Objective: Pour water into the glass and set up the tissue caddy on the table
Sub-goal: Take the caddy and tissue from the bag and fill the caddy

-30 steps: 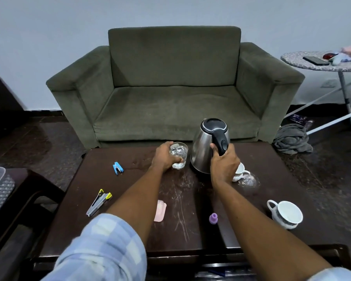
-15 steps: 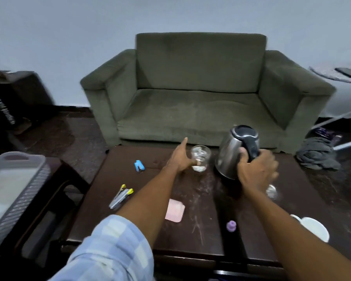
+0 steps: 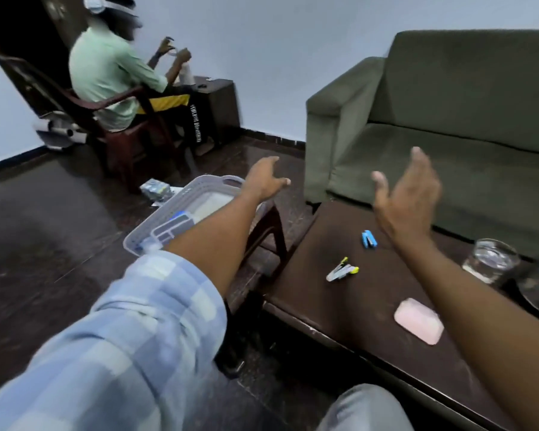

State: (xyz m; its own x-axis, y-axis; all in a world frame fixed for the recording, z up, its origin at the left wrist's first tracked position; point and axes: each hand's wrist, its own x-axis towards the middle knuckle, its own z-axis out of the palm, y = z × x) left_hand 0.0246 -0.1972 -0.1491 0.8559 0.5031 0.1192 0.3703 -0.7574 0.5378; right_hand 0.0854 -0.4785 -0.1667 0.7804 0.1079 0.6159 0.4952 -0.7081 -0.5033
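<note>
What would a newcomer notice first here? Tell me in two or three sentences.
Two bare arms reach out with open, empty hands: the left hand above a grey basket on a side stand, the right hand over the dark table. A glass with water stands at the table's right, near the green sofa. Another person sits on a chair at back left.

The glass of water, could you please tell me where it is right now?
In the head view, the glass stands near the right edge of the picture on the dark table, in front of the sofa, right of the blue stapler.
</note>
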